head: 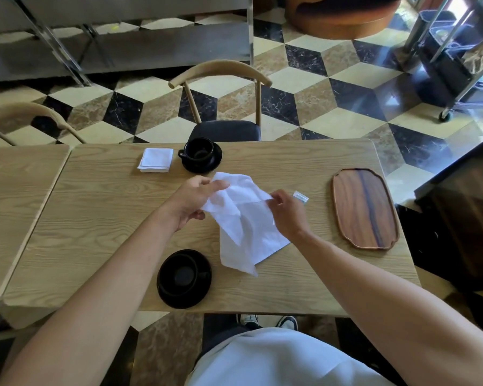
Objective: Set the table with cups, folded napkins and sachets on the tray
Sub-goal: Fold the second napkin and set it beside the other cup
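Two pale wooden tables stand edge to edge on a floor (343, 79) of cream, brown and black diamond tiles; the larger one is the worktop (95, 218) that carries everything. A second table (14, 207) butts against its left side. At the far edge, a wooden chair (223, 107) with a curved back and a dark seat is pushed in, and part of another chair (25, 118) shows at the left.

On the right of the worktop lies a bare wooden tray (364, 208) with a dark stripe in the grain. An unfolded white napkin (248, 229) is lifted in the middle, its lower part draping down onto the wood. The left hand (191, 200) grips the napkin's upper left part between thumb and fingers, and the right hand (286, 213) pinches its right edge, fingers closed on the cloth.

Near the front edge sits a black cup on a black saucer (184, 278), just left of the napkin's hanging corner. A second black cup and saucer (201, 157) stands at the far side, in front of the chair, with a folded white napkin (155, 160) just beside it on the left. One small sachet (300, 196) lies on the worktop between the right hand and the tray, apart from both.
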